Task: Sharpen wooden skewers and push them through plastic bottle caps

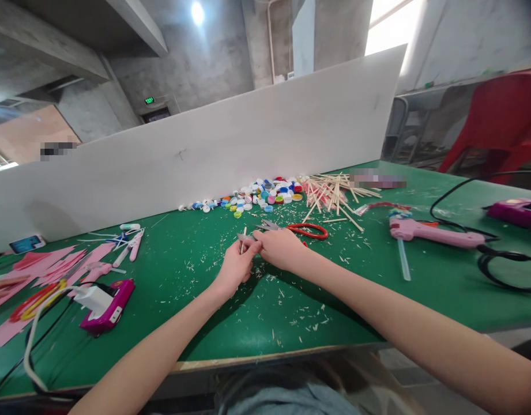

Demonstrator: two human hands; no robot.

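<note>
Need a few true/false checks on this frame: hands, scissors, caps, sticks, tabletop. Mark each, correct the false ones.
1. The left hand holds a thin stick. True.
2. The right hand is far from the left. False: the two are close together over the table.
3. The scissors have blue handles. False: red.
4. Bottle caps are heaped near the foot of the white partition. True.
5. The wooden sticks stand upright in a cup. False: they lie in a loose pile, right of the caps in the picture.
6. Pale shavings are scattered on the green table. True.
</note>
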